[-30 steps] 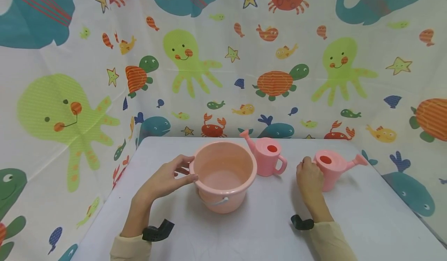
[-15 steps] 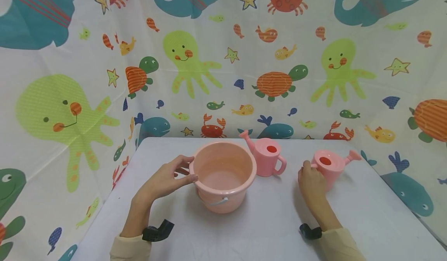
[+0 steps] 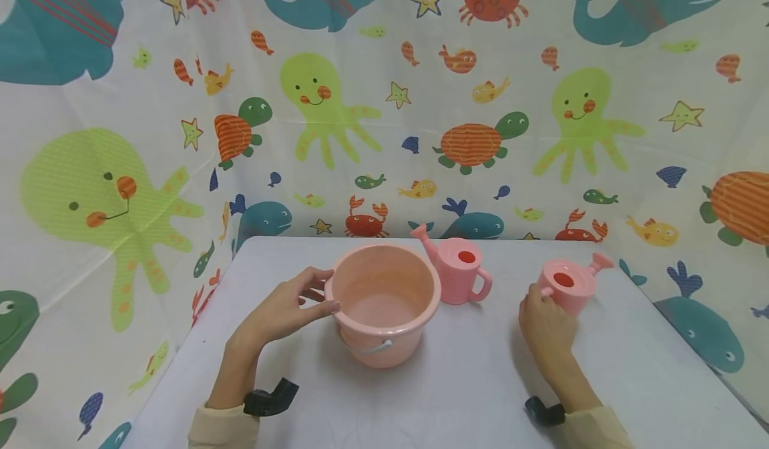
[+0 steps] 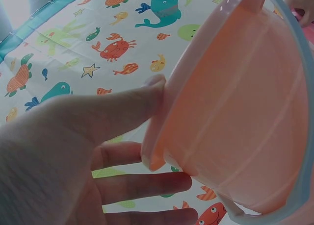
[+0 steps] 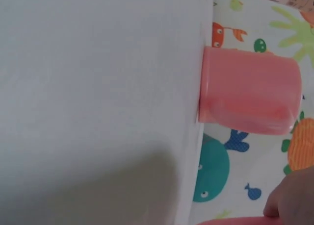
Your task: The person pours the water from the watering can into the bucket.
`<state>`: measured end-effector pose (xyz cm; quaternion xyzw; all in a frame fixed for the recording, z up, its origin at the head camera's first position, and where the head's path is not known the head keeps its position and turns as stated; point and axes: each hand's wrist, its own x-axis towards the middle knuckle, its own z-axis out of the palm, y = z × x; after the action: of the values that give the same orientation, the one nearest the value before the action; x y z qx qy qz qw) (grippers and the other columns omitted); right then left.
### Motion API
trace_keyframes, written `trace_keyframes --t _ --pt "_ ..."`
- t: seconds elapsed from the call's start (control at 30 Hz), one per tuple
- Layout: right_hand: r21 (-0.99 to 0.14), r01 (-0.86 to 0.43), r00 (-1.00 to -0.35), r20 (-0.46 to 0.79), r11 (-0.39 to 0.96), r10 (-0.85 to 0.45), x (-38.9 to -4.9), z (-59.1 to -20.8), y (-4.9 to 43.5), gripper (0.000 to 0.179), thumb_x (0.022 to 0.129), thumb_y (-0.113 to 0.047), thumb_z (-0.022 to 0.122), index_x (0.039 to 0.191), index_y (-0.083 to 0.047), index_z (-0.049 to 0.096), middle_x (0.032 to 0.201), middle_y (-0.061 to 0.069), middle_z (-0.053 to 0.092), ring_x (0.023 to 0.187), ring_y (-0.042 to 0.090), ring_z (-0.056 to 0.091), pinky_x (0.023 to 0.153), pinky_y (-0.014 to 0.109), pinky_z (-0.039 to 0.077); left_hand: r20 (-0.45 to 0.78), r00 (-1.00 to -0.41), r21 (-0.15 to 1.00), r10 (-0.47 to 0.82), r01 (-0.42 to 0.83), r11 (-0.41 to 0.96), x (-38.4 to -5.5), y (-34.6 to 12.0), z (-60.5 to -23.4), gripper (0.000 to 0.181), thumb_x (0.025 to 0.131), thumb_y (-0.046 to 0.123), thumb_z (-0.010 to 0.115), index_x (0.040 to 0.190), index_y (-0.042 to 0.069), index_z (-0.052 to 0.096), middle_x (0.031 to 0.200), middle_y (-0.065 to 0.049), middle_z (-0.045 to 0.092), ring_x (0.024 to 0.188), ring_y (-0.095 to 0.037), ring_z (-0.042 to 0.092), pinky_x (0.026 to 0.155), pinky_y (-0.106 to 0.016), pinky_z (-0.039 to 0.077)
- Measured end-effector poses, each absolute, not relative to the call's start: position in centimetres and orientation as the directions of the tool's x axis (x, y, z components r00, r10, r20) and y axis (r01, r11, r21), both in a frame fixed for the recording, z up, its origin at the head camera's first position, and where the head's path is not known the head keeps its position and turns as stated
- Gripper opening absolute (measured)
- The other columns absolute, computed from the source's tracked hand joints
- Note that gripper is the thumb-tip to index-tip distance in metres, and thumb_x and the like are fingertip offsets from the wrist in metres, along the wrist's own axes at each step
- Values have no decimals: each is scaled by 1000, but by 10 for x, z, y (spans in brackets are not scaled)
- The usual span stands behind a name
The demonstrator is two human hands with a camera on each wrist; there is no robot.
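My left hand point(image 3: 285, 312) holds the left rim of a peach-pink bucket point(image 3: 384, 289), its thumb and index finger against the edge. In the left wrist view, the middle and ring fingers reach out below that rim. The bucket stands upright, and its pale handle point(image 4: 304, 87) hangs down the outside. On the right, my right hand point(image 3: 547, 325) grips the handle of a pink watering can point(image 3: 571, 282), whose spout points to the back right. Much of that handle is hidden by the fingers. The right wrist view catches only part of the hand point(image 5: 297, 198).
A second pink watering can point(image 3: 460, 272) stands close behind the bucket's right side, its spout up and left, its handle to the right. The white table point(image 3: 456, 395) ends at a curtain point(image 3: 384, 102) printed with sea animals, at the back and both sides.
My right hand has shifted right and slightly nearer, turning the watering can so its spout swings toward the back. My left hand and the bucket have stayed in place.
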<state>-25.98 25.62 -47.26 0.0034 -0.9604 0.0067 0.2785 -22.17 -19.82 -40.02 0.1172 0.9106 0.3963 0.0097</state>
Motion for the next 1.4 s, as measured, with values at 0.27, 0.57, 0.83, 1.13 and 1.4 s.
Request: trace_keyframes --t 0.27,0.57,0.83,1.13,1.4 --pt "-56 107 -909 398 993 120 -244 -465 264 29 92 -14 67 101 6 47 51 10 44 41 23 40 42 36 45 69 -973 728 222 201 655 -220 -198 -398 67 85 55 72 139 21 51 132 -4 65 119 -27 61 93 -51 56" --pt "-140 157 -956 225 978 186 -236 -465 281 32 92 -7 63 109 7 39 54 11 45 44 23 44 46 35 42 67 -973 723 223 201 661 -220 -198 -399 67 86 55 71 140 21 51 132 -4 64 120 -26 61 94 -52 56" --pt "-342 226 -944 156 912 292 -234 -469 297 29 99 -13 52 113 6 36 60 11 50 49 22 48 58 40 45 70 -972 719 225 205 664 -220 -199 -400 67 86 56 71 140 21 51 134 -4 64 120 -26 61 94 -52 56" --pt "-465 265 -866 272 845 420 -234 -476 308 39 108 -25 34 126 10 30 65 16 51 46 23 47 47 33 43 72 -972 722 225 206 661 -219 -199 -398 67 86 55 71 140 21 50 134 -4 63 120 -26 61 95 -54 55" --pt "-578 291 -827 249 763 504 -235 -477 314 47 108 -34 30 127 9 32 70 19 53 52 25 52 52 33 48 70 -972 722 226 206 660 -220 -197 -398 68 86 56 71 141 21 50 135 -4 63 121 -26 61 96 -55 54"
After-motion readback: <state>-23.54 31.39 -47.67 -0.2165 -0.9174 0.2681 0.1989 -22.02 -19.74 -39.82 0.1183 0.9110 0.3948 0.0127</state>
